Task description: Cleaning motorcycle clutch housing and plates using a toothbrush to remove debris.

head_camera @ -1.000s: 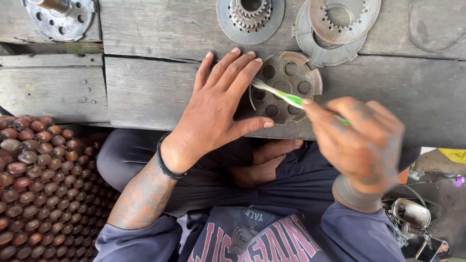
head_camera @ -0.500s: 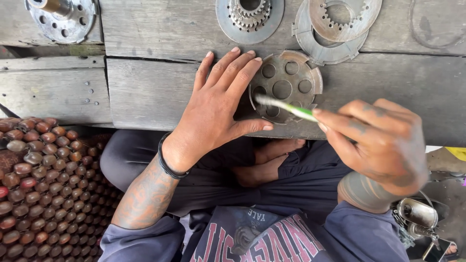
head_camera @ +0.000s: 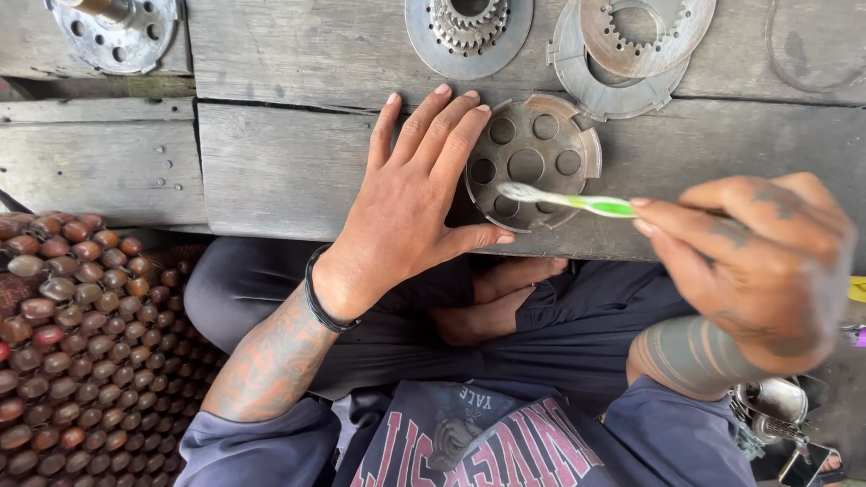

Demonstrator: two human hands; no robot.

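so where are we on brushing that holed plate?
Done: cannot tell; the plate looks dull all over. In hand: left hand pins its edge to the plank; right hand holds a toothbrush over its lower part. Left: gear disc and rings lie untouched above.

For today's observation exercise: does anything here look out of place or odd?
Yes: the right hand holds a green toothbrush, a bathroom item, over a holed metal disc that the left hand steadies on the plank bench.
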